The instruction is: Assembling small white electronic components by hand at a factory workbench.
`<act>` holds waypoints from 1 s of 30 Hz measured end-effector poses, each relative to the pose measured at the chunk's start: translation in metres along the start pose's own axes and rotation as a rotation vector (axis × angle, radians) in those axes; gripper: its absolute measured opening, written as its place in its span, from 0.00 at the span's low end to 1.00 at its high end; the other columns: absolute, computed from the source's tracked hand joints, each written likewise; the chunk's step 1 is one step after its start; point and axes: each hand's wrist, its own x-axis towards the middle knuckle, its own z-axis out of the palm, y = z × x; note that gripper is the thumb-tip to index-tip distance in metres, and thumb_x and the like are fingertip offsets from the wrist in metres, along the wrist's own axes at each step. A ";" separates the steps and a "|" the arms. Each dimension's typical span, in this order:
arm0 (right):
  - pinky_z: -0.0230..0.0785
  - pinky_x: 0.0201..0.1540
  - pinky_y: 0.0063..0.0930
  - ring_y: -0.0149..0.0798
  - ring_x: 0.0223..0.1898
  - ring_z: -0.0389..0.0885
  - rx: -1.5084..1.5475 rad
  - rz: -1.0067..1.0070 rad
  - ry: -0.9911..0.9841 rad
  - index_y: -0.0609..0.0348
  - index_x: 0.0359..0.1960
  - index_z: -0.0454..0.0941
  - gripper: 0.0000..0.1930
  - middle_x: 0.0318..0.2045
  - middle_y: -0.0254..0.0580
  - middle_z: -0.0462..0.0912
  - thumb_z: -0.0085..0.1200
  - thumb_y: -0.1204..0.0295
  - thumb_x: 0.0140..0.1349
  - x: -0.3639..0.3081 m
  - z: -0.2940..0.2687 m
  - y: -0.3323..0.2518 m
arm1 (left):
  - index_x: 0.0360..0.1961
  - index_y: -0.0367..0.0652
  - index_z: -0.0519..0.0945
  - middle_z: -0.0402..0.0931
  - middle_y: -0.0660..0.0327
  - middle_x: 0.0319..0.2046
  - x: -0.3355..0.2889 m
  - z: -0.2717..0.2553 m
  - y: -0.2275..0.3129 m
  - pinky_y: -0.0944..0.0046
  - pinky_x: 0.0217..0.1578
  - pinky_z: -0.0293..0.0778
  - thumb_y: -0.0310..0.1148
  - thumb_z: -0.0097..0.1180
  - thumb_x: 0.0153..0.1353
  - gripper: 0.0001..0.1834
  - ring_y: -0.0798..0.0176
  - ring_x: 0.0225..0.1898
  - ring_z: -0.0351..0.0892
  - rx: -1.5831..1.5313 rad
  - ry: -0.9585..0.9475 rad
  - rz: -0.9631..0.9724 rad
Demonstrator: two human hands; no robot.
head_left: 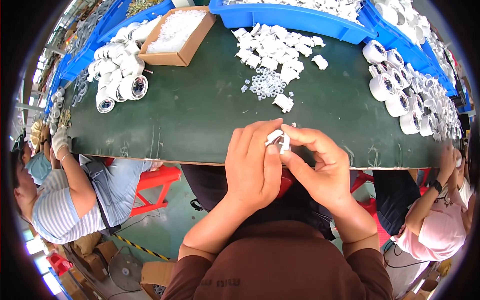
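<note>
Between my two hands, over the near edge of the table, is a small white plastic part (284,141) with a curved, bracket-like shape. My left hand (254,162) is closed around its left side, thumb pressed up against it. My right hand (320,162) pinches the other side between thumb and forefinger. Fingers cover some of the part. Just beyond my hands lies one loose white plastic piece (283,103). Farther off are a small heap of clear plastic rings (267,84) and a larger pile of white plastic pieces (272,45).
A cardboard box (167,58) of translucent pieces stands at the far left, beside white cylindrical housings (115,87). Blue bins (295,22) line the back. More white housings (397,103) sit at right. One person (65,190) sits at left, another (440,220) at right.
</note>
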 end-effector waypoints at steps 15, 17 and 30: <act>0.70 0.54 0.23 0.28 0.47 0.77 -0.146 -0.180 0.119 0.61 0.61 0.76 0.23 0.45 0.36 0.77 0.58 0.88 0.64 -0.007 0.019 0.019 | 0.48 0.37 0.79 0.80 0.53 0.44 -0.002 0.007 -0.007 0.55 0.43 0.70 0.42 0.45 0.69 0.19 0.49 0.40 0.77 0.026 0.051 0.073; 0.70 0.54 0.24 0.28 0.47 0.77 -0.130 -0.166 0.079 0.62 0.61 0.76 0.22 0.45 0.37 0.77 0.57 0.87 0.65 -0.005 0.017 0.015 | 0.48 0.37 0.79 0.80 0.53 0.44 -0.002 0.004 -0.010 0.55 0.42 0.71 0.39 0.49 0.67 0.17 0.49 0.40 0.77 -0.022 0.049 0.082; 0.72 0.48 0.21 0.25 0.42 0.79 -0.134 0.210 -0.053 0.65 0.42 0.83 0.06 0.39 0.33 0.83 0.58 0.75 0.70 0.047 -0.031 0.008 | 0.43 0.39 0.81 0.84 0.54 0.41 0.007 -0.020 -0.008 0.57 0.40 0.74 0.26 0.64 0.55 0.13 0.52 0.37 0.79 0.063 -0.082 0.095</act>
